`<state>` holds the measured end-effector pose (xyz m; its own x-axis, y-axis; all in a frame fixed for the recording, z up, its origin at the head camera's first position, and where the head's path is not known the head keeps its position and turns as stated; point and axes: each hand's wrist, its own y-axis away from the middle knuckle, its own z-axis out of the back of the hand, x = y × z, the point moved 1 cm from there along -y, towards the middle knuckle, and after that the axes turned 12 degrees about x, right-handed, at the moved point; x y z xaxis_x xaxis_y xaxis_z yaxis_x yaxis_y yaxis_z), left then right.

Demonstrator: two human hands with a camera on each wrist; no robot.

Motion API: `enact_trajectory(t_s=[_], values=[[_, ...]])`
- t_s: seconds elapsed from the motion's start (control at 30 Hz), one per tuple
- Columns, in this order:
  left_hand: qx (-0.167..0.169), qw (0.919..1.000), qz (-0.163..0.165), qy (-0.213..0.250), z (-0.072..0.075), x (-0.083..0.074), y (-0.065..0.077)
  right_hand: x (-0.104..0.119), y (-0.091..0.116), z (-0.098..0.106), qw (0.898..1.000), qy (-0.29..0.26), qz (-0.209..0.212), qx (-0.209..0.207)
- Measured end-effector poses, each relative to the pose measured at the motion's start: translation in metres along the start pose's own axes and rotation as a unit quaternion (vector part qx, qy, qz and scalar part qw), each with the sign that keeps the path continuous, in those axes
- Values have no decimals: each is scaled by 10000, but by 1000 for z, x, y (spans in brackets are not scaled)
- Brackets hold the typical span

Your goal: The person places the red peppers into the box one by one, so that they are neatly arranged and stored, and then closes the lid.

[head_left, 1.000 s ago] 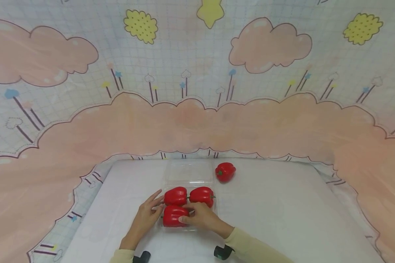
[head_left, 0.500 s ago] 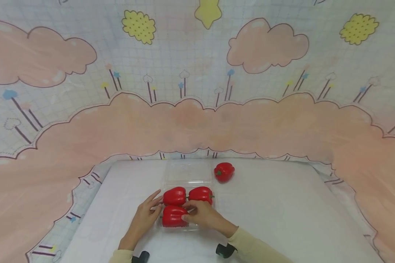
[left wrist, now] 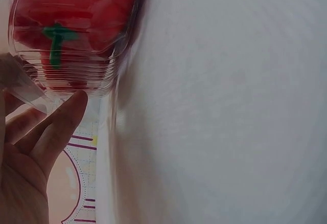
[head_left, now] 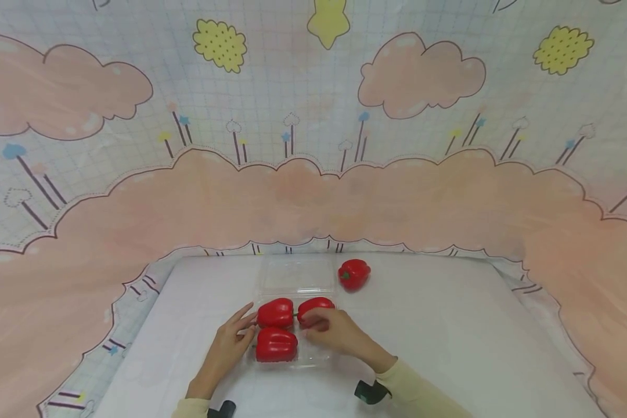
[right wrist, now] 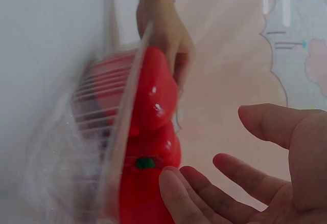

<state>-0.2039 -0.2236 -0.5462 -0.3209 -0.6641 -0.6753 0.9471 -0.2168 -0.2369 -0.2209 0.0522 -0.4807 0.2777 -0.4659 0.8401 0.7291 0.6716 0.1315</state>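
Note:
A clear plastic clamshell box lies with its lid folded back on the white table. Inside sit three red bell peppers: back-left, back-right and front-left. My left hand rests against the box's left side, fingers fairly straight; in the left wrist view a fingertip touches the ridged wall. Over the front-right part of the box is my right hand, partly covering the back-right pepper. Its fingers are spread and hold nothing in the right wrist view.
One more red bell pepper lies on the white table, just right of the open lid. A patterned cloth with clouds rises behind the table and surrounds its sides.
My right hand has released the front-left pepper and moved right and slightly back. The left hand stays at the box's side. The peppers keep their places; the head view shifts slightly.

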Motion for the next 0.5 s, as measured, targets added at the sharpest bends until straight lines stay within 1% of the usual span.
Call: enact_trajectory(t_s=[0.1,0.3,0.5], values=[[-33,10000,-19,-31,0,0,0,3,3,7,9999,126,-16,-103],[13,10000,90,15,0,0,0,6,11,19,9993,223,-31,-298],[66,9999,145,29,0,0,1,7,18,30,9988,69,65,-474]])
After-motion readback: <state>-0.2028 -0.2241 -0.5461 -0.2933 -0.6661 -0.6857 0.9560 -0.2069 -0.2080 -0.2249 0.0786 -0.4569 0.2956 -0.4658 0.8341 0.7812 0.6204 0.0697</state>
